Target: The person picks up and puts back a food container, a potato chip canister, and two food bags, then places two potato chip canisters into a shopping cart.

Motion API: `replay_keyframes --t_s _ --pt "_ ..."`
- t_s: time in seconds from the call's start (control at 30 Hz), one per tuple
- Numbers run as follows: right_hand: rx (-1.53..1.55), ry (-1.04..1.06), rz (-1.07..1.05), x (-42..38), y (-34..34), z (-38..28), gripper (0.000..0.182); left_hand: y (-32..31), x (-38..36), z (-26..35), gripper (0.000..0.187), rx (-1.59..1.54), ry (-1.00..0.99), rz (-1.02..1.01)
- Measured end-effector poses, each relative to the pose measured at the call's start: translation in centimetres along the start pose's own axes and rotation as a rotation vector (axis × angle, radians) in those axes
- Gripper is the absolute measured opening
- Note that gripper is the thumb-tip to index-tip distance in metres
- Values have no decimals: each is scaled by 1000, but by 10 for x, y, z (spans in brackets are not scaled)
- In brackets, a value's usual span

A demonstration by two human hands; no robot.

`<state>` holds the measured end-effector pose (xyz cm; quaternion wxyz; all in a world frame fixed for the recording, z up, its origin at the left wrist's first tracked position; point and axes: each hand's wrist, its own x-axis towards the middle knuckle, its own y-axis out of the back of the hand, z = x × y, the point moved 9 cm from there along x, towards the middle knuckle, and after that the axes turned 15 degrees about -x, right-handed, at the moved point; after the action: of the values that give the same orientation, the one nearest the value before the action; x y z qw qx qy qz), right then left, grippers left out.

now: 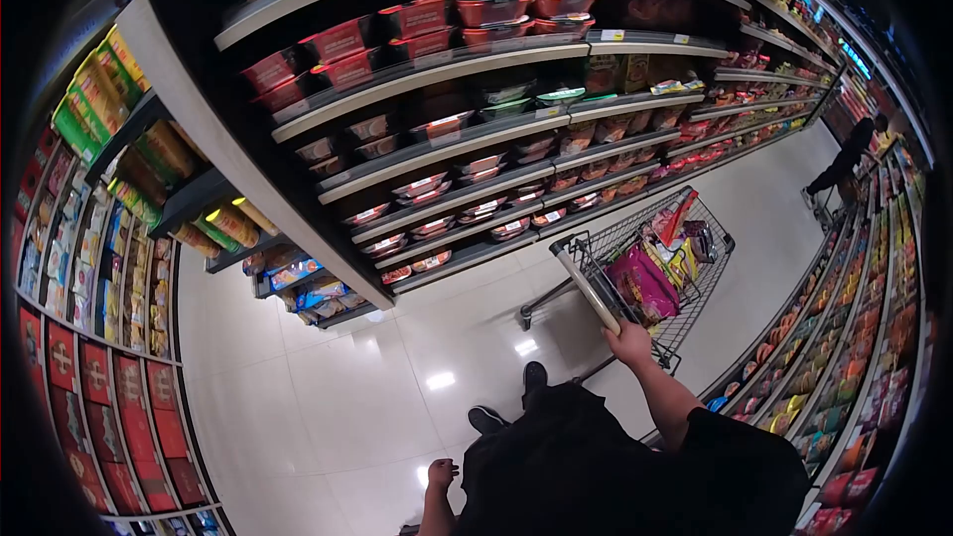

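Note:
My right hand [629, 343] is wrapped round the end of the handle [589, 288] of a wire shopping cart [695, 313]. Inside the cart lie a purple-pink bag [643, 283], a yellow packet [683, 263], a red item [677, 217] and a dark purple packet [701, 240]. Down by my side at the bottom, my left hand [443, 473] hangs away from the cart with its fingers curled in and nothing visible in them.
Tall shelves [417, 164] of boxed and bowl-packed food run along the far side of the aisle. An end rack [213, 194] holds chip tubes. Packets fill the right-hand shelves [844, 318]. Another person [844, 159] stands further down the aisle. Shiny tile floor [328, 377] lies underfoot.

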<state>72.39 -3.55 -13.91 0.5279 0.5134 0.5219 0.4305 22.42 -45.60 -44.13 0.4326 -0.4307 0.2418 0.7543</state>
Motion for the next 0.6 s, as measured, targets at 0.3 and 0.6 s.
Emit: replay_keyframes --t_s 0.3,0.6 --pt "37 -1 25 42 9 44 48 -53 -14 63 35 429 -84 -112" --pt "30 -11 5 96 10 96 40 -124 -13 142 32 615 -98 -41"
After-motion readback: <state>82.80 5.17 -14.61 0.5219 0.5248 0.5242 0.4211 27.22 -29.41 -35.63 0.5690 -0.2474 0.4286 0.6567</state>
